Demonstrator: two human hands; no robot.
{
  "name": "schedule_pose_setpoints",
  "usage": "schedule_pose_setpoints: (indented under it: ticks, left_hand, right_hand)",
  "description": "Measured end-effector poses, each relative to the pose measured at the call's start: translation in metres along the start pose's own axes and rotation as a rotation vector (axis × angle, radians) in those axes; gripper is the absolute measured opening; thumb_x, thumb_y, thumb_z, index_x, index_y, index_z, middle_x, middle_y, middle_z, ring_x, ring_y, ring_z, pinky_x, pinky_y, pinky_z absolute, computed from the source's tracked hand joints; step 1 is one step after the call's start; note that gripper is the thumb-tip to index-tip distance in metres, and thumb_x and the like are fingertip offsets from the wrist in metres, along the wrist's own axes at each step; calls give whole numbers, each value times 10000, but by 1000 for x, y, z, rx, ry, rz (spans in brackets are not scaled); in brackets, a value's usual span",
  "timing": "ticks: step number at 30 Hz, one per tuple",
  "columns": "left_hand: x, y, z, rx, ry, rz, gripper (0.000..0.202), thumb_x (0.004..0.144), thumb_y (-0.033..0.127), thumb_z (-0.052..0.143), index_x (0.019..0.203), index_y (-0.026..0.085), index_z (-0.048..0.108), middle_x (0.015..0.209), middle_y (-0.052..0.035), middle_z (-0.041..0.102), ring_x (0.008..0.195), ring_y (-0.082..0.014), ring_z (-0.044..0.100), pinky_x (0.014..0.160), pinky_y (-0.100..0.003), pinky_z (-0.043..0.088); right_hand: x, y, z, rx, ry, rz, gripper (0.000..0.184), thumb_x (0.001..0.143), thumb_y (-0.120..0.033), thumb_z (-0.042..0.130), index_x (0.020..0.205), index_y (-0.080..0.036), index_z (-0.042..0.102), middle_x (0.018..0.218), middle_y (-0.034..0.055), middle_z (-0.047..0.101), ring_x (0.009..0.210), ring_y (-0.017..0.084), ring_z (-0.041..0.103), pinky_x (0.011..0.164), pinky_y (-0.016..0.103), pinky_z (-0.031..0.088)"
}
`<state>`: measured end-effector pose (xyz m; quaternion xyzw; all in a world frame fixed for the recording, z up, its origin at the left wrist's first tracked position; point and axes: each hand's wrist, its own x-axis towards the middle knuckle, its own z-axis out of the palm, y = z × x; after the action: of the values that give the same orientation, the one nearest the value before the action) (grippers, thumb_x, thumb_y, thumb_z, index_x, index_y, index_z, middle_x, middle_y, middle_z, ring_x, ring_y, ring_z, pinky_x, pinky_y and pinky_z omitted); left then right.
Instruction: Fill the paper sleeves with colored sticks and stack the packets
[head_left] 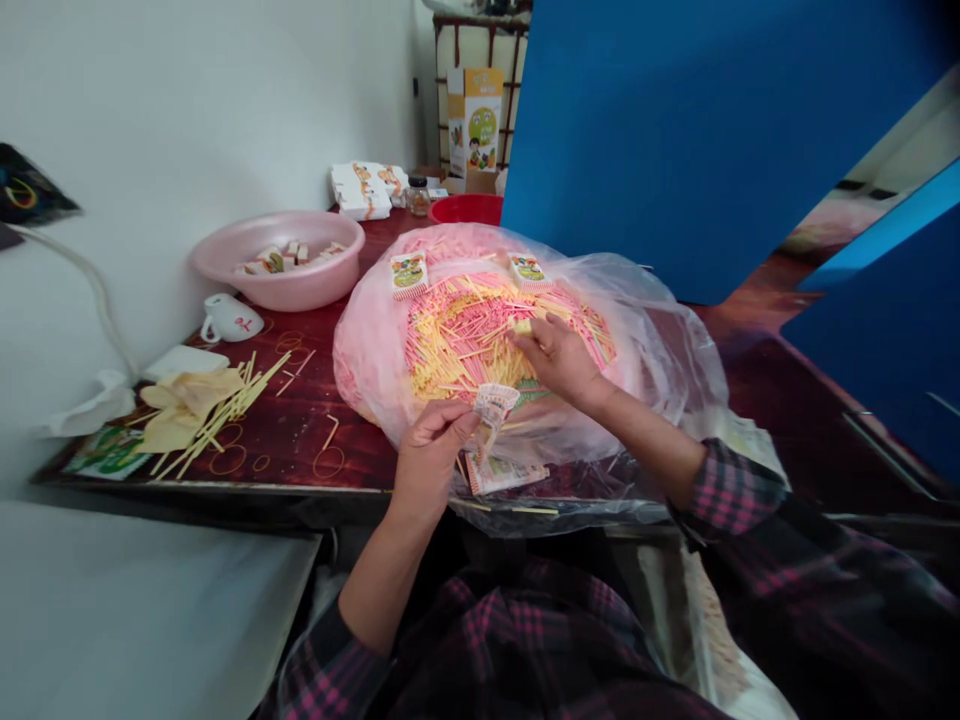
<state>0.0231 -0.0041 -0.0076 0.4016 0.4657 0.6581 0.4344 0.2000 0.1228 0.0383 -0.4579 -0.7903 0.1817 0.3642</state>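
Note:
A large clear plastic bag (367, 340) lies open on the dark red table, full of thin pink, yellow and green sticks (480, 320). Between the thumb and fingers of my left hand (431, 450) is a small printed packet (495, 405), held at the bag's near edge. My right hand (559, 362) is over the sticks, its fingertips pinched on a short bundle of pale yellow sticks (523, 327). Two small printed packs (409, 275) rest on the bag's far side. Below my left fingers, more printed packets (506, 473) lie at the table edge.
To the left stand a pink basin (277, 260) with small packs inside and a white mug (231, 318) on its side. Loose yellow sticks (225, 420) and rubber bands (328, 461) lie nearer. Behind are a jar (418, 196), a red basin (466, 209) and a blue panel (637, 150).

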Motion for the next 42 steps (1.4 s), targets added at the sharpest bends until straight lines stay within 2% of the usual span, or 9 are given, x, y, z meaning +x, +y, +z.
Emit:
schedule_pose_setpoints:
  ticks: [4,7,13,21,27,30,36,39,42]
  left_hand:
    - [-4,-2,5,52,1,43,90,756,280,796,827,227,808,877,-8,708,885,-159,638,864,-299,501]
    - [-6,-4,9,96,-14,58,108,776,307,780,839,222,806,896,-15,703,901,-169,635,879,-316,507]
    - [-9,-5,17,69,-35,98,73,783,300,790,831,249,808,917,-8,697,922,-165,632,889,-317,502]
    - [-11,-2,18,120,-34,144,88,839,319,744,845,244,791,914,-12,702,918,-171,633,909,-333,503]
    - [-11,-5,20,146,-51,126,113,868,325,719,830,228,763,864,-11,679,863,-170,624,864,-325,507]
    - [-11,-4,23,146,-61,123,143,885,337,704,818,217,743,861,-13,670,854,-165,618,842,-313,505]
    - [-7,0,25,202,-2,222,179,921,359,670,836,207,708,867,-15,659,867,-165,622,863,-317,506]
    - [-6,2,24,248,81,365,137,933,316,658,863,209,706,983,-23,657,966,-165,624,938,-329,487]
    - [-7,4,24,352,80,462,97,915,281,673,862,208,710,1031,-38,650,1020,-180,619,957,-349,491]
  right_hand:
    - [-26,-42,-20,611,80,134,348,950,-560,536,957,-229,643,953,57,749,935,214,682,909,398,503]
    - [-51,-71,-19,806,94,189,357,962,-573,519,1034,-245,639,1013,60,776,1009,222,708,919,404,518]
    - [-77,-81,5,737,289,139,276,1003,-495,507,1069,-266,647,1165,43,766,1094,208,699,978,406,522]
    - [-81,-74,4,729,165,92,216,999,-426,555,1031,-289,718,1147,20,771,1228,208,644,1102,426,463]
    - [-78,-66,9,784,73,171,348,962,-501,574,1235,-287,606,1258,54,734,1120,208,681,879,365,570]
    - [-76,-67,10,809,91,120,403,975,-498,559,1322,-294,561,1251,52,734,1194,198,661,1007,384,526]
    - [-75,-69,-5,547,90,49,457,981,-612,485,1149,-253,713,1292,73,707,1282,240,600,1156,466,410]
    - [-78,-64,-8,617,164,179,482,894,-641,616,1159,-244,682,1176,79,728,1124,232,663,1022,433,515]
    - [-82,-59,-1,837,30,341,420,780,-571,768,1016,-236,673,890,15,706,792,166,661,711,320,567]
